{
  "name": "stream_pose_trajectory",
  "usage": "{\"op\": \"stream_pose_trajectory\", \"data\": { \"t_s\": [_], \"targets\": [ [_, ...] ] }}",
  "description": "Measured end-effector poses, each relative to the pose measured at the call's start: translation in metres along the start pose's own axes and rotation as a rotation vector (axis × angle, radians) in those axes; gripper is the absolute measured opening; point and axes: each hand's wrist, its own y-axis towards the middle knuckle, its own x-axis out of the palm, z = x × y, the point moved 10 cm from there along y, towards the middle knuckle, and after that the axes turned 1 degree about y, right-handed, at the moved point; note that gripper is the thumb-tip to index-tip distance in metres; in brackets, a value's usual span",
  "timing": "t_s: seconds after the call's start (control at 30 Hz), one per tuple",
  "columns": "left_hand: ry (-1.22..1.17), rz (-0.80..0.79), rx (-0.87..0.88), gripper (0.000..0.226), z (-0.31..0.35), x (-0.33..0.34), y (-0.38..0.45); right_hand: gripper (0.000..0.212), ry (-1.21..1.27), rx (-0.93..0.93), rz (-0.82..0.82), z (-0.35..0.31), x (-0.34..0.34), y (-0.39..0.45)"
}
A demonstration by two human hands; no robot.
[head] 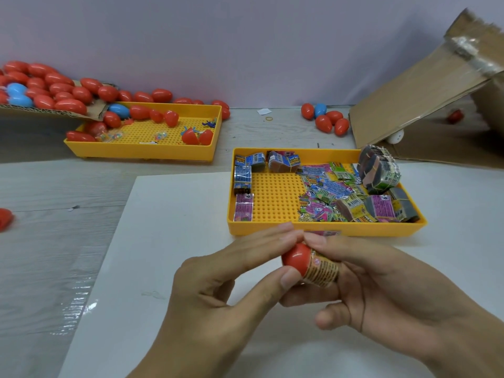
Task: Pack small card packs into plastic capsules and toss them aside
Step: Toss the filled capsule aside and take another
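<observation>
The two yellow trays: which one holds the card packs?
The nearer yellow tray, just beyond the hands; the farther yellow tray at left holds red and blue capsules.

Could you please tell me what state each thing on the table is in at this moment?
Left hand: grips the red plastic capsule half.
Right hand: grips the rolled card pack, partly inside the capsule half.
Near yellow plastic tray: holds loose and bundled card packs.
Far yellow plastic tray: holds capsules, some open.
Brown cardboard box: flap open, tilted.
Heap of red and blue capsules: closed.
</observation>
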Motion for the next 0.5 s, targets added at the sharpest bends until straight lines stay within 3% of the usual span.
{"op": "stream_pose_trajectory", "data": {
  "t_s": [0.33, 0.5],
  "targets": [
    [-0.099, -0.14, -0.162, 0.04, -0.018, 0.01, -0.001, 0.044, -0.021, 0.002, 0.061, 0.002, -0.007, -0.001],
    [-0.145, -0.087, -0.158, 0.043, -0.017, 0.002, 0.001, 0.044, -0.048, -0.005, 0.047, 0.0, -0.005, -0.001]
  ]
}}
